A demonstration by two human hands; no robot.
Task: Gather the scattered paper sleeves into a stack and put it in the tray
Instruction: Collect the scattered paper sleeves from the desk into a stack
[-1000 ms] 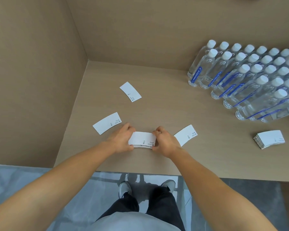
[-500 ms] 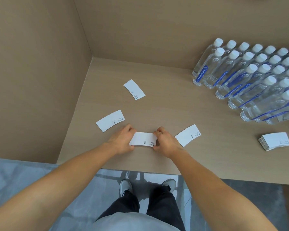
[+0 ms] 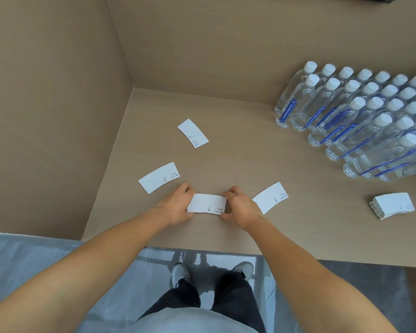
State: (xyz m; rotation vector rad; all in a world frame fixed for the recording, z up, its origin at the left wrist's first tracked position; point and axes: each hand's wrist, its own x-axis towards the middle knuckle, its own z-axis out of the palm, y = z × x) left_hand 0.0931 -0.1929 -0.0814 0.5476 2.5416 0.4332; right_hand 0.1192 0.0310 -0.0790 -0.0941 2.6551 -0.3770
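Note:
A small stack of white paper sleeves (image 3: 207, 207) lies on the tan table near its front edge. My left hand (image 3: 177, 205) grips its left end and my right hand (image 3: 238, 206) grips its right end. Three single sleeves lie flat around it: one to the left (image 3: 159, 177), one further back (image 3: 192, 136), one just right of my right hand (image 3: 270, 197). A thicker pile of sleeves (image 3: 392, 208) sits at the right. No tray is in view.
Rows of clear water bottles (image 3: 360, 116) with white caps stand at the back right. Tan walls close the table (image 3: 238, 159) on the left and at the back. The table's front edge runs just behind my forearms; my feet are on the grey floor below.
The sleeves between my hands have been squared up; the lower sleeves that stuck out a second ago are hidden under the top one. Both hands stay at the stack's ends.

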